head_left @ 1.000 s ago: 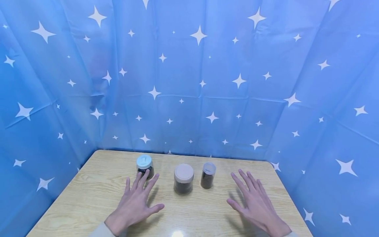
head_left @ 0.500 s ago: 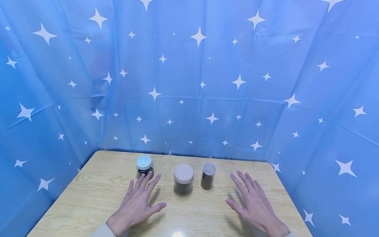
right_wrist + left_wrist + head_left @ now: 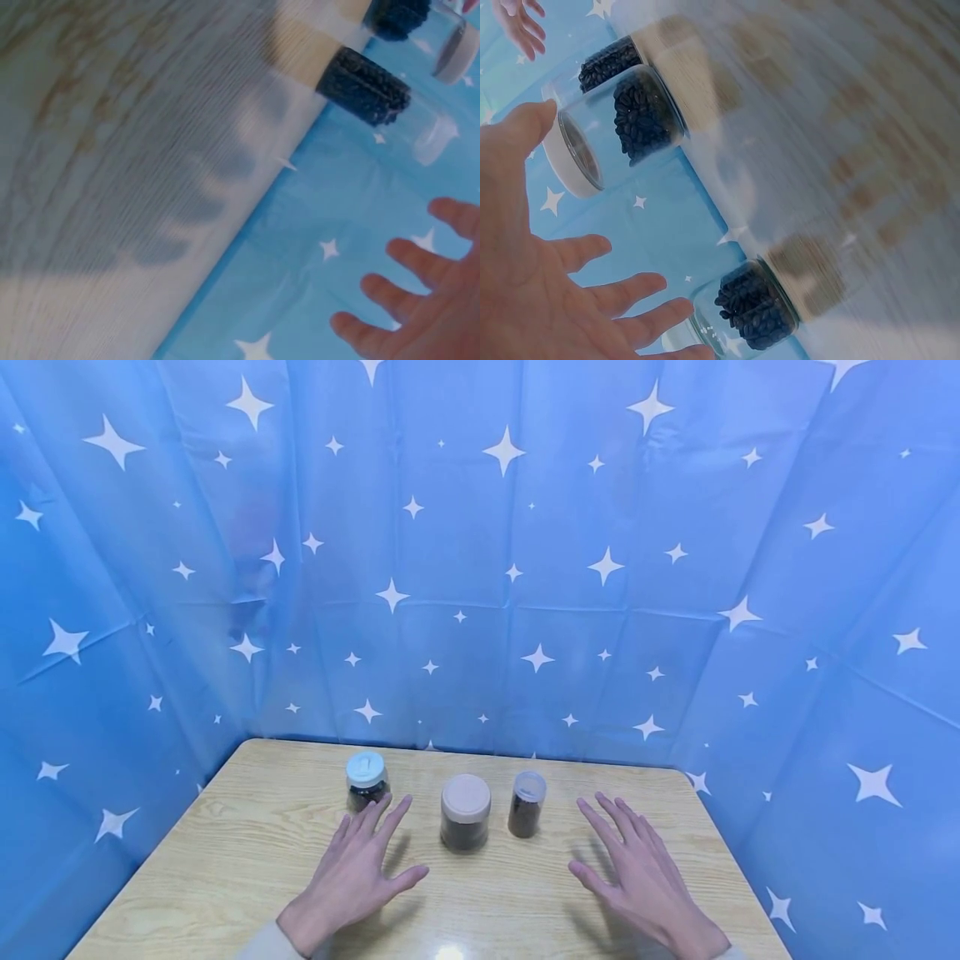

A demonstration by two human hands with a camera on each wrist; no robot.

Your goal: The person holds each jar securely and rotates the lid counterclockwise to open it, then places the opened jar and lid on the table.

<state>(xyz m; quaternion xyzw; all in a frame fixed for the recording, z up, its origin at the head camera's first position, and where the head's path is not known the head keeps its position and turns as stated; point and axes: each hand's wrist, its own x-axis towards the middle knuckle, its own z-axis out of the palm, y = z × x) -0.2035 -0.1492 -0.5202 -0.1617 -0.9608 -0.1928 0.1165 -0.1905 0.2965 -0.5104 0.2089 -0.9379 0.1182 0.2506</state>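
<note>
Starry blue curtain (image 3: 465, 552) behind the wooden table (image 3: 187, 868), and near its far edge stand a blue-lidded jar (image 3: 367, 777), a pale-lidded jar (image 3: 465, 814) and a slim jar (image 3: 527, 808)! Left hand (image 3: 348, 878) and right hand (image 3: 640, 881) hover, fingers spread, gripping nothing.

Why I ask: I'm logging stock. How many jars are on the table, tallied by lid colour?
Light-blue-lidded, clear, wide round jar: 1
Pale-pinkish-lidded, clear, wide round jar: 1
Pale-translucent-lidded, clear, slim cylindrical jar: 1
Total: 3 jars
</note>
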